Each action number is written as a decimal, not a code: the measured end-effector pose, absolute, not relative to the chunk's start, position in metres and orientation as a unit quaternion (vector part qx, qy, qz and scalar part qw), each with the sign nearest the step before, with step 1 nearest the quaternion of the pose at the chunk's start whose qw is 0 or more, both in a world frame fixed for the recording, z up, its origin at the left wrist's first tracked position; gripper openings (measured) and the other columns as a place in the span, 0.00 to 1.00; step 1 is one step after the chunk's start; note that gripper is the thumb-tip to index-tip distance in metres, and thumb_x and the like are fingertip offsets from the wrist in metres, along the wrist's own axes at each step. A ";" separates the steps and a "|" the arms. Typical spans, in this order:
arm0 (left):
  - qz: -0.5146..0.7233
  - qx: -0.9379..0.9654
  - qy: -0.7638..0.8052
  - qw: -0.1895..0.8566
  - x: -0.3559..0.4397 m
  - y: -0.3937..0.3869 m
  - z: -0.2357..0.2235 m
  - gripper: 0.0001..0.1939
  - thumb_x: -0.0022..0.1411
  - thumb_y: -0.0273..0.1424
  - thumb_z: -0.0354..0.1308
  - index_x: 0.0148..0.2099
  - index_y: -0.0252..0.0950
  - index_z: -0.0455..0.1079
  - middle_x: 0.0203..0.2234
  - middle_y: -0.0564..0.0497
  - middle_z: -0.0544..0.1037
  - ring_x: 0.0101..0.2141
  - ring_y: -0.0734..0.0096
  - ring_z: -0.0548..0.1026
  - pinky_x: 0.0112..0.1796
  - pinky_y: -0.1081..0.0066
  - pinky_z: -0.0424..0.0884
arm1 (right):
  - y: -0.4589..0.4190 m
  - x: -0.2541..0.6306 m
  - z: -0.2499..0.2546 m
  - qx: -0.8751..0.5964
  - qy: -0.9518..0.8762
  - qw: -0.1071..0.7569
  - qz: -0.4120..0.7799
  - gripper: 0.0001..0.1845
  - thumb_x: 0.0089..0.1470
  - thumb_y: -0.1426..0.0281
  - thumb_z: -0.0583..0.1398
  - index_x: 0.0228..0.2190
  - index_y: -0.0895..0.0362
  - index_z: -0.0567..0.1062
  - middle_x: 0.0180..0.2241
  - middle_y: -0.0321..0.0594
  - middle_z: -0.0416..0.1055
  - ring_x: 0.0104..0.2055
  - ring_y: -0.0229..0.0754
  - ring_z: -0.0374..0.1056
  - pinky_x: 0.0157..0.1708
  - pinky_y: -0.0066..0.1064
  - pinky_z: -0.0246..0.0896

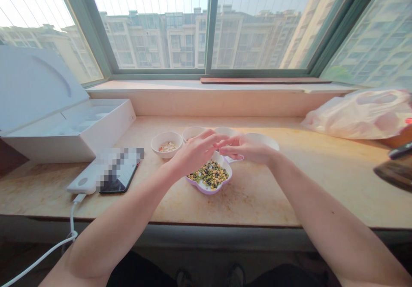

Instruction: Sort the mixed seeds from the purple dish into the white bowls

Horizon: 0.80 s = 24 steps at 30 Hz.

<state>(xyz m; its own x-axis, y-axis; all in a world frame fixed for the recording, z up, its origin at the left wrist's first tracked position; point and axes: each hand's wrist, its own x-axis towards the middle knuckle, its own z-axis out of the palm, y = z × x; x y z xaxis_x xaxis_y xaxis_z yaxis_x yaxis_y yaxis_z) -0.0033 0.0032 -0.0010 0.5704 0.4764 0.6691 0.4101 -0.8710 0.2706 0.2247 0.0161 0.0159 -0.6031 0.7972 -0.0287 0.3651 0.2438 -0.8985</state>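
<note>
My left hand [200, 148] reaches in over a small purple-rimmed dish [210, 190], its fingers stretched out to the right. My right hand [249, 148] comes from the other side, fingers bent and drawn together. The fingertips of both hands meet above the dish's back edge; anything between them is too small or hidden to make out. Mixed green, yellow and black beans [210, 174] lie in the dish, and its handle [236, 158] points right. Behind the hands stand several white bowls, partly covered by them. The leftmost bowl [157, 148] contains pale, flat pieces.
An open white box [106, 126] stands at the left, near a white power bank [84, 179] with a cable and a dark phone [119, 177]. At the right are a plastic bag [357, 113] and a dark object [394, 171]. A window sill [154, 87] runs along the back.
</note>
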 end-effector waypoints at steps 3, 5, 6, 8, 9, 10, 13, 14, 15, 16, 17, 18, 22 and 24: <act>0.396 0.882 0.252 0.046 -0.003 0.004 -0.001 0.17 0.69 0.21 0.56 0.56 0.40 0.71 0.44 0.50 0.77 0.40 0.73 0.79 0.42 0.70 0.78 | 0.015 0.214 0.009 -0.347 -0.737 0.238 0.529 0.20 0.55 0.53 0.67 0.27 0.57 0.76 0.17 0.28 0.57 0.21 0.32 0.48 0.21 0.28 0.42; 0.395 0.884 0.244 0.054 -0.003 0.004 -0.001 0.15 0.69 0.21 0.56 0.54 0.40 0.72 0.43 0.50 0.77 0.39 0.73 0.79 0.42 0.70 0.78 | 0.017 0.211 0.004 -0.347 -0.719 0.255 0.546 0.21 0.53 0.52 0.68 0.26 0.58 0.75 0.16 0.26 0.54 0.20 0.31 0.44 0.21 0.27 0.39; 0.396 0.885 0.237 0.059 -0.003 0.005 -0.001 0.15 0.69 0.20 0.56 0.54 0.39 0.72 0.43 0.50 0.77 0.39 0.74 0.79 0.42 0.70 0.78 | 0.018 0.210 0.002 -0.348 -0.711 0.263 0.552 0.22 0.53 0.52 0.69 0.26 0.58 0.74 0.16 0.26 0.53 0.20 0.30 0.43 0.21 0.27 0.38; 0.403 0.884 0.227 0.065 -0.004 0.006 -0.001 0.16 0.68 0.20 0.55 0.55 0.40 0.72 0.44 0.50 0.77 0.39 0.75 0.80 0.41 0.71 0.77 | 0.019 0.209 -0.001 -0.349 -0.701 0.283 0.555 0.23 0.52 0.52 0.70 0.26 0.58 0.74 0.17 0.26 0.53 0.21 0.30 0.43 0.21 0.27 0.37; 0.409 0.882 0.224 0.065 -0.005 0.006 -0.001 0.17 0.68 0.19 0.56 0.55 0.40 0.72 0.44 0.50 0.77 0.39 0.75 0.80 0.42 0.71 0.77 | 0.020 0.208 -0.001 -0.349 -0.696 0.296 0.554 0.23 0.51 0.51 0.70 0.26 0.58 0.74 0.18 0.26 0.53 0.21 0.30 0.43 0.21 0.27 0.37; 0.416 0.879 0.223 0.062 -0.005 0.006 -0.001 0.16 0.69 0.19 0.56 0.55 0.40 0.72 0.44 0.50 0.77 0.40 0.75 0.80 0.42 0.71 0.77 | 0.020 0.208 -0.002 -0.349 -0.691 0.307 0.553 0.23 0.51 0.51 0.70 0.26 0.58 0.74 0.19 0.27 0.54 0.21 0.29 0.44 0.21 0.27 0.37; 0.430 0.874 0.223 0.048 -0.004 0.006 -0.001 0.13 0.69 0.20 0.55 0.51 0.40 0.73 0.42 0.51 0.78 0.41 0.74 0.79 0.43 0.70 0.77 | 0.018 0.206 0.000 -0.351 -0.688 0.325 0.547 0.25 0.50 0.49 0.70 0.27 0.59 0.75 0.19 0.28 0.55 0.21 0.30 0.45 0.21 0.27 0.37; 0.429 0.873 0.228 0.047 -0.004 0.005 0.000 0.14 0.69 0.20 0.55 0.51 0.40 0.73 0.43 0.51 0.78 0.41 0.74 0.79 0.44 0.70 0.77 | 0.018 0.206 0.001 -0.353 -0.690 0.326 0.541 0.25 0.50 0.49 0.70 0.26 0.59 0.76 0.19 0.28 0.56 0.21 0.30 0.45 0.21 0.27 0.37; 0.423 0.873 0.238 0.049 -0.003 0.004 0.000 0.15 0.69 0.20 0.55 0.52 0.40 0.72 0.45 0.51 0.78 0.41 0.74 0.80 0.44 0.69 0.77 | 0.017 0.207 0.003 -0.359 -0.695 0.328 0.530 0.25 0.50 0.49 0.70 0.26 0.59 0.76 0.19 0.28 0.56 0.21 0.30 0.46 0.22 0.28 0.38; 0.413 0.871 0.258 0.055 -0.003 0.003 0.001 0.16 0.68 0.20 0.54 0.55 0.40 0.71 0.47 0.50 0.77 0.40 0.73 0.80 0.44 0.68 0.77 | 0.017 0.208 0.004 -0.369 -0.701 0.329 0.513 0.24 0.50 0.49 0.70 0.27 0.59 0.77 0.19 0.28 0.57 0.22 0.31 0.47 0.22 0.28 0.40; 0.399 0.869 0.287 0.061 -0.003 0.002 0.002 0.19 0.68 0.20 0.55 0.57 0.40 0.69 0.49 0.48 0.77 0.40 0.73 0.80 0.45 0.67 0.77 | 0.017 0.211 0.006 -0.385 -0.709 0.334 0.488 0.24 0.51 0.49 0.69 0.28 0.59 0.78 0.19 0.29 0.59 0.22 0.32 0.50 0.22 0.28 0.43; 0.378 0.867 0.319 0.065 -0.004 0.001 0.002 0.21 0.67 0.20 0.55 0.59 0.40 0.68 0.51 0.47 0.76 0.40 0.71 0.80 0.45 0.66 0.77 | 0.017 0.214 0.008 -0.406 -0.716 0.343 0.452 0.23 0.52 0.50 0.68 0.29 0.59 0.80 0.19 0.31 0.62 0.22 0.33 0.53 0.23 0.29 0.46; 0.191 0.913 0.353 0.070 -0.009 -0.005 0.006 0.18 0.64 0.23 0.56 0.56 0.39 0.71 0.51 0.46 0.77 0.45 0.63 0.80 0.46 0.64 0.77 | 0.027 0.236 0.015 -0.491 -0.742 0.392 0.235 0.18 0.55 0.55 0.64 0.35 0.58 0.83 0.30 0.41 0.78 0.30 0.41 0.67 0.33 0.34 0.60; 0.106 0.942 0.307 0.083 -0.010 -0.007 0.007 0.16 0.62 0.24 0.59 0.52 0.40 0.74 0.51 0.47 0.78 0.49 0.60 0.79 0.48 0.65 0.76 | 0.034 0.249 0.019 -0.534 -0.745 0.377 0.133 0.16 0.56 0.58 0.63 0.34 0.57 0.84 0.29 0.42 0.79 0.30 0.43 0.68 0.34 0.36 0.61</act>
<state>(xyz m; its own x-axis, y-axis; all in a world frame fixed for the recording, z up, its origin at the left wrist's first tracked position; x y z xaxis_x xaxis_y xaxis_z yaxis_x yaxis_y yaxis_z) -0.0103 -0.0067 0.0071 0.7892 0.5960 0.1481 0.5608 -0.7977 0.2219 0.2490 0.0337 0.0186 -0.1445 0.8960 0.4200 0.6959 0.3937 -0.6006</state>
